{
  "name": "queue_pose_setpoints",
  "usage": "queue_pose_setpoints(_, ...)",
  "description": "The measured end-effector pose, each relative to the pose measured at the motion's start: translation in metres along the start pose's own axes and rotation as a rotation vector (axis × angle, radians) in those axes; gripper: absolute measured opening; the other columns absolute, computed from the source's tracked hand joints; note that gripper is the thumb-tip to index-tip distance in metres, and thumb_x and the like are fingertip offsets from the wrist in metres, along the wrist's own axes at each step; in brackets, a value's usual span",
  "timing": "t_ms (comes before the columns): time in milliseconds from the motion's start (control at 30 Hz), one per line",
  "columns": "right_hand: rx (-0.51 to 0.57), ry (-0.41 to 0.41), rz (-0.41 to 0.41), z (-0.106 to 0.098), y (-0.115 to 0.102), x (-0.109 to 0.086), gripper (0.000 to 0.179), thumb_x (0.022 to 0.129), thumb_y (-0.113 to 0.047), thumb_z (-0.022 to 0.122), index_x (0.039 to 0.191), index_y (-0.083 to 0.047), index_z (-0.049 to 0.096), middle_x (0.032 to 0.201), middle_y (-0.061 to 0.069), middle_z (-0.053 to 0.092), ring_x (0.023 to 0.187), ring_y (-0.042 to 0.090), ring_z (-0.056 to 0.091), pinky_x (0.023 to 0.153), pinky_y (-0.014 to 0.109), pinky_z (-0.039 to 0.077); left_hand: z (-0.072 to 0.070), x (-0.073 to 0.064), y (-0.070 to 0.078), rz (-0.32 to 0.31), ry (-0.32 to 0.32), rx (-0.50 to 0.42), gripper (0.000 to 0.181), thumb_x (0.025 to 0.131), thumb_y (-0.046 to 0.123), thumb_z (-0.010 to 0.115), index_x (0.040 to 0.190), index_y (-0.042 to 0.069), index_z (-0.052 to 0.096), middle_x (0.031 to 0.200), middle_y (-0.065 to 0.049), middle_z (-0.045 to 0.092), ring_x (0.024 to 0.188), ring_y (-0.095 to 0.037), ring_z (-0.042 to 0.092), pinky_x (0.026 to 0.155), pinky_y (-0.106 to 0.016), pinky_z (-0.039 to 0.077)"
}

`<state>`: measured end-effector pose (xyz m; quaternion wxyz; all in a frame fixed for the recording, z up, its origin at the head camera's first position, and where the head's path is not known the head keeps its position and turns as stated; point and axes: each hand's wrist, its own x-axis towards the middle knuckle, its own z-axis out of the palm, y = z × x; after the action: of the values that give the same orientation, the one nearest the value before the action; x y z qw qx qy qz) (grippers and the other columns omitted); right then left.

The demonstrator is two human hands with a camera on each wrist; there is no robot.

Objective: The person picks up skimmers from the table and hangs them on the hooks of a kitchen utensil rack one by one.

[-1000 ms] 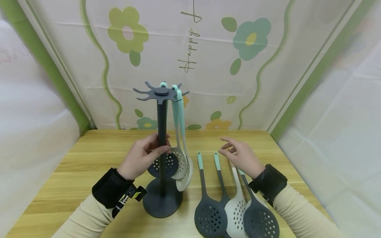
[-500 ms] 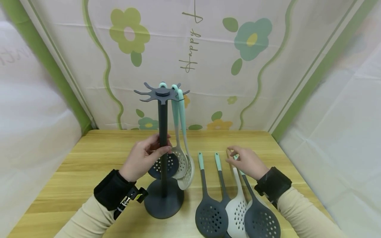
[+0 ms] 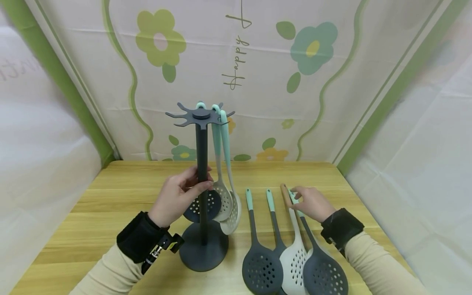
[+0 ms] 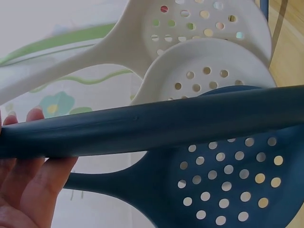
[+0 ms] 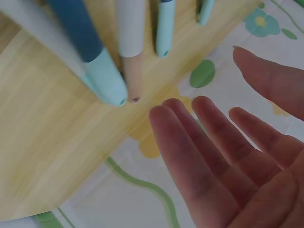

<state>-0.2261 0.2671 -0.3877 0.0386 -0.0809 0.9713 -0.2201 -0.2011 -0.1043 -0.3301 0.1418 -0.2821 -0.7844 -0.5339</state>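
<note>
My left hand [image 3: 177,196] grips the pole of a dark utensil stand [image 3: 201,151], thumb in front and fingers behind. From the stand's right side hang a dark skimmer [image 3: 211,207] and two pale ones [image 3: 231,221] with mint handles; in the left wrist view they lie around the pole [image 4: 142,123]. My right hand [image 3: 315,204] is at the mint handle end of a dark skimmer [image 3: 324,270] on the table. In the right wrist view, its fingers [image 5: 180,156] are spread, apart from the mint handle [image 5: 111,85], holding nothing.
Beside the right hand lies a white skimmer [image 3: 293,262] with a tan handle end. Left of it are another dark skimmer [image 3: 262,266] and a partly hidden dark utensil [image 3: 275,229]. A flowered curtain [image 3: 258,82] stands behind the wooden table [image 3: 92,205].
My right hand has moved down and to the right, from above the tan handle to the mint handle end beside it. The left hand keeps its grip on the pole.
</note>
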Motion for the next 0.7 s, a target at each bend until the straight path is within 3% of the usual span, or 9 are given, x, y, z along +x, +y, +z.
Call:
queue_pose_setpoints(300, -0.049, -0.001, 0.007, 0.004, 0.015, 0.002, 0.051, 0.080, -0.010, 0.076, 0.124, 0.013, 0.063, 0.096, 0.019, 0.070, 0.080, 0.028, 0.065, 0.071, 0.048, 0.057, 0.000, -0.001, 0.001, 0.014, 0.023, 0.003, 0.029, 0.092, 0.020, 0.069, 0.111, -0.001, 0.070, 0.094, -0.007, 0.075, 0.085, -0.014, 0.073, 0.076, -0.032, 0.061)
queue_pose_setpoints(567, -0.057, -0.049, 0.028, 0.003, 0.021, 0.001, 0.053, 0.078, -0.009, 0.077, 0.123, 0.015, 0.063, 0.092, 0.018, 0.069, 0.077, 0.025, 0.063, 0.068, 0.046, 0.056, 0.004, -0.002, 0.004, -0.015, 0.053, 0.002, 0.030, 0.093, 0.023, 0.068, 0.110, -0.002, 0.072, 0.094, -0.008, 0.075, 0.085, -0.014, 0.074, 0.077, -0.032, 0.061)
queue_pose_setpoints(700, -0.030, -0.081, 0.054, 0.004, 0.023, -0.001, 0.057, 0.078, -0.008, 0.077, 0.126, 0.017, 0.060, 0.090, 0.016, 0.067, 0.066, 0.021, 0.059, 0.059, 0.040, 0.054, 0.006, -0.002, 0.005, -0.033, 0.073, 0.006, 0.031, 0.092, 0.025, 0.069, 0.108, -0.001, 0.073, 0.094, -0.007, 0.076, 0.085, -0.014, 0.074, 0.078, -0.032, 0.061)
